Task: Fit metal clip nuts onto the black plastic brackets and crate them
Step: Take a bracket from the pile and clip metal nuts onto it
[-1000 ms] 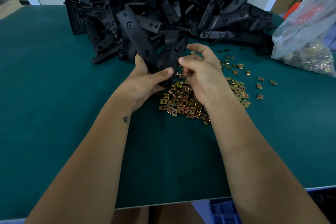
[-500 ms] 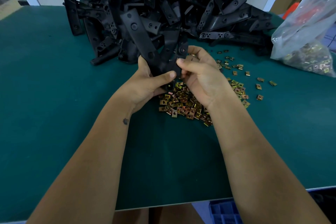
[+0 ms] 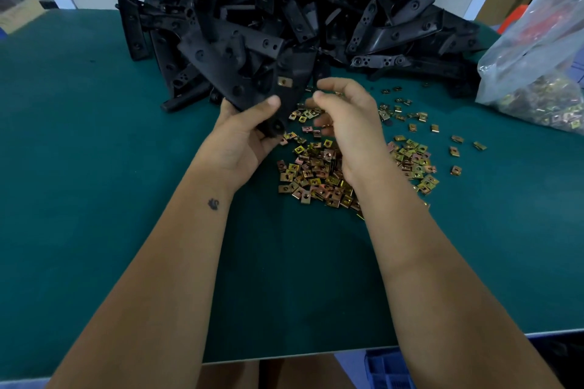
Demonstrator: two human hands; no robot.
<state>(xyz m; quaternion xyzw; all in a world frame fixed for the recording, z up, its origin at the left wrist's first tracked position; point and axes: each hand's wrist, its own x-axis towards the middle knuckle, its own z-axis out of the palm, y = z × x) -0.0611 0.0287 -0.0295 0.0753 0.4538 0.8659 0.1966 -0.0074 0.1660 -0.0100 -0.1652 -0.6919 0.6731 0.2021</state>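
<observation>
Now that your right hand (image 3: 344,123) has come off the bracket (image 3: 284,88), a brass clip nut (image 3: 284,82) shows seated on its edge, where half a second ago your thumb covered it. Your left hand (image 3: 249,133) keeps its grip around the bracket's lower end, above the loose nuts (image 3: 319,174) on the table (image 3: 94,167). The right grip is loosely curled and looks empty. Judging by this, one nut is fitted; any others, and crating, remain.

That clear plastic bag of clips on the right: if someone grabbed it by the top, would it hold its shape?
Probably not. The plastic bag looks thin and crumpled, so it would likely sag. The clips are heaped at its bottom, so it is probably bottom-heavy, fairly heavy for its size. Pushed, it would likely slump, not roll.
</observation>
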